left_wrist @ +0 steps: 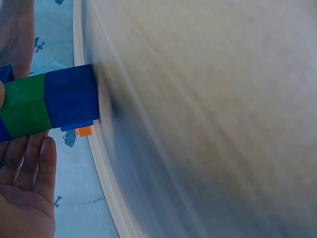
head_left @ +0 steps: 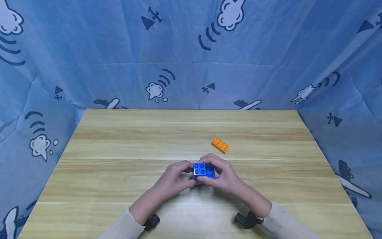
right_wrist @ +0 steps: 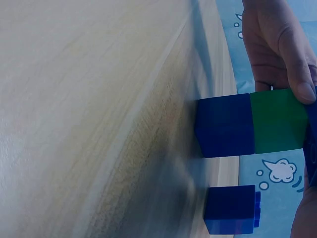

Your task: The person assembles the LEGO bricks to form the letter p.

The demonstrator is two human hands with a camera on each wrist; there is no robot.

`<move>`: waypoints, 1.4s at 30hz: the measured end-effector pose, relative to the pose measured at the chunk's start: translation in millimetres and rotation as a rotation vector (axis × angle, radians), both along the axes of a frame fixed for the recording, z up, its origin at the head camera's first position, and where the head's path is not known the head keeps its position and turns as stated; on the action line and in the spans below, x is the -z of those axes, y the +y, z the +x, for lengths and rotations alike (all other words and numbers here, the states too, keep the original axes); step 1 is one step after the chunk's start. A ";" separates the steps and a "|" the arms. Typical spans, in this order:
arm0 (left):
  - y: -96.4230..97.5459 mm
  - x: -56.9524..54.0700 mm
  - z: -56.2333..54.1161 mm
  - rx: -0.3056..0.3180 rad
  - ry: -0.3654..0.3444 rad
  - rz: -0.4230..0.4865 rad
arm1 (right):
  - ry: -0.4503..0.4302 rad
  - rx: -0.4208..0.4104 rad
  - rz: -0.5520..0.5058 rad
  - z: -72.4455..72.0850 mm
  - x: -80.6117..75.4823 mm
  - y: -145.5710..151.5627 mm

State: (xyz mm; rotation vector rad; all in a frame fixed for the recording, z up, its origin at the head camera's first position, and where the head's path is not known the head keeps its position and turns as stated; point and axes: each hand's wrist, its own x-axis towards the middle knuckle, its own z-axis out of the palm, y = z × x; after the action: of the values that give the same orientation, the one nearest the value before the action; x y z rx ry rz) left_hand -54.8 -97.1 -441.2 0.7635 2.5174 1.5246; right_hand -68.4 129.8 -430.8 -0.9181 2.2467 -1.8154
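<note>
A stack of bricks stands on the table in front of me: a blue brick at the bottom (right_wrist: 225, 126), a green brick in the middle (right_wrist: 278, 123) and a blue brick on top (head_left: 199, 168). My left hand (head_left: 174, 177) grips the stack from the left, its thumb on the green brick in the right wrist view. From the other side my right hand (head_left: 222, 174) pinches the top blue brick between thumb and fingers. Another blue brick (right_wrist: 230, 210) sits on the table just right of the stack, partly covered by the right hand in the head view.
Beyond the hands, slightly right, an orange brick (head_left: 220, 145) lies studs up on the wooden table (head_left: 125, 139). Blue patterned cloth (head_left: 179, 43) hangs behind the table and along both sides.
</note>
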 end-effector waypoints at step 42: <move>-2.2 -10.4 7.5 -0.038 0.128 0.031 | 0.070 -0.013 -0.012 0.9 2.4 -0.2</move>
State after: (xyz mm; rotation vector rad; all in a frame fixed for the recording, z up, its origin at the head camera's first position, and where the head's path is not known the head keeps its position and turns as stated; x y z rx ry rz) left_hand -47.2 -99.3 -430.8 0.8484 2.6189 1.5786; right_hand -67.6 129.6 -433.1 -1.0106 2.2670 -1.8217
